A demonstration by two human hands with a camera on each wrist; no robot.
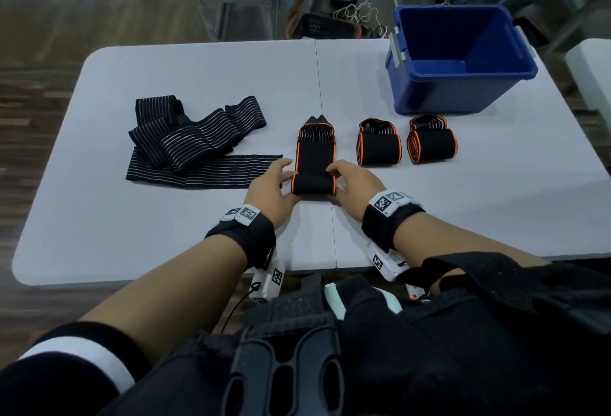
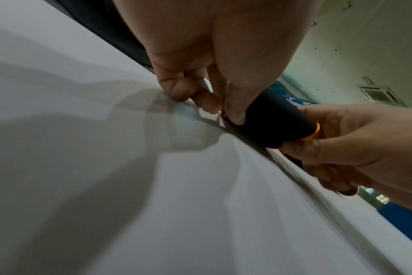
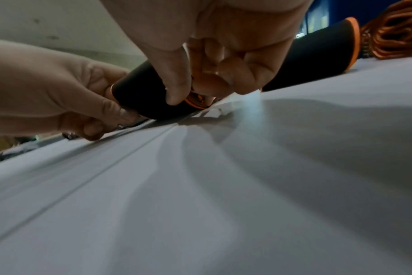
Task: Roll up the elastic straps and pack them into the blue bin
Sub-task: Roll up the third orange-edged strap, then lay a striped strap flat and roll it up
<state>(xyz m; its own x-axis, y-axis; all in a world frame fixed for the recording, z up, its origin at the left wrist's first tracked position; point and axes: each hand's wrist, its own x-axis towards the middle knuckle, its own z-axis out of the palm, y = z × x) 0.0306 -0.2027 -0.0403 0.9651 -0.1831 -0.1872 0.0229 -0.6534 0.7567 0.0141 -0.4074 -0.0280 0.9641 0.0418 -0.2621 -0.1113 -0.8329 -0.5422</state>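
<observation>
A black elastic strap with orange edges [image 1: 314,161] lies lengthwise at the table's middle, its near end rolled into a short roll [image 2: 278,121]. My left hand [image 1: 287,180] pinches the roll's left end with thumb and fingers. My right hand [image 1: 340,184] pinches its right end, with the thumb over the roll [image 3: 148,98]. Two rolled orange-edged straps [image 1: 378,144] [image 1: 431,141] stand to the right. The blue bin [image 1: 446,94] sits at the far right of the table; no strap shows inside it.
A loose pile of black straps with thin white stripes [image 1: 195,141] lies to the left of my hands. The grey folding table [image 1: 165,233] has a centre seam. Beyond the far edge are a chair, cables and a seated person.
</observation>
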